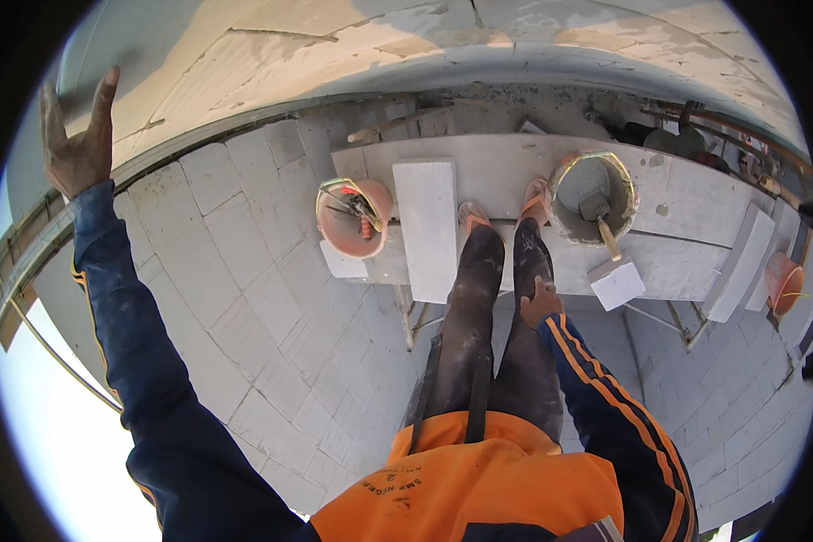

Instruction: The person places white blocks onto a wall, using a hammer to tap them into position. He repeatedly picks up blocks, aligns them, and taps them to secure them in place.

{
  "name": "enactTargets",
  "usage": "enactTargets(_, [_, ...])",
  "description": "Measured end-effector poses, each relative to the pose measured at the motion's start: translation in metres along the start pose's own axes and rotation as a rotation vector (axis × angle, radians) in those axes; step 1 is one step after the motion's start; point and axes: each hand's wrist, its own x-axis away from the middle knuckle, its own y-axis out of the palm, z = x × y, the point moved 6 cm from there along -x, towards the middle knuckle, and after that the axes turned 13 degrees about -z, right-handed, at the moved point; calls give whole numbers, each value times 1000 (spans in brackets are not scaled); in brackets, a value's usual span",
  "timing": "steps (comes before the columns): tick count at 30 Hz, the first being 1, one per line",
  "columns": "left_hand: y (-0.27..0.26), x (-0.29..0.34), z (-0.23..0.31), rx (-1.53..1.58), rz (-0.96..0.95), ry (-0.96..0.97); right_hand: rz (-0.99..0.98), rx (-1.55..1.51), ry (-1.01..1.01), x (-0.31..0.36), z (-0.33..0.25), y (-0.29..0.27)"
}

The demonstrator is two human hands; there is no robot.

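My left hand (79, 144) is raised at the far left with its fingers spread, holding nothing. Behind it is a pale block wall (235, 77); I cannot tell whether the fingers touch it. Lower down, my right hand (539, 303) rests against my right leg near the knee, fingers loosely stretched and partly hidden. Ahead of it stands a bucket (632, 203) of grey mortar, with a wooden-handled trowel (594, 206) leaning inside. To the left, a pink bucket (382, 203) contains several hand tools, one with a red handle.
My feet are on a plank platform (682, 257). A long white block (426, 226) lies across it, with a smaller block (616, 284) at the near edge. More blocks (741, 262) and an orange bucket (784, 282) are at right. A metal rail (27, 257) runs along the left.
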Motion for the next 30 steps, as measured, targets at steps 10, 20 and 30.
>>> enactTargets(10, [297, 623, 271, 1272, -1022, -1875, 222, 162, -125, 4, 7, -12])
enactTargets(20, [315, 681, 246, 2264, 30, -2450, 194, 335, -117, 25, -10, -13])
enactTargets(30, [-59, 475, 225, 2197, -516, -1806, -396, -318, -532, 147, -146, -11])
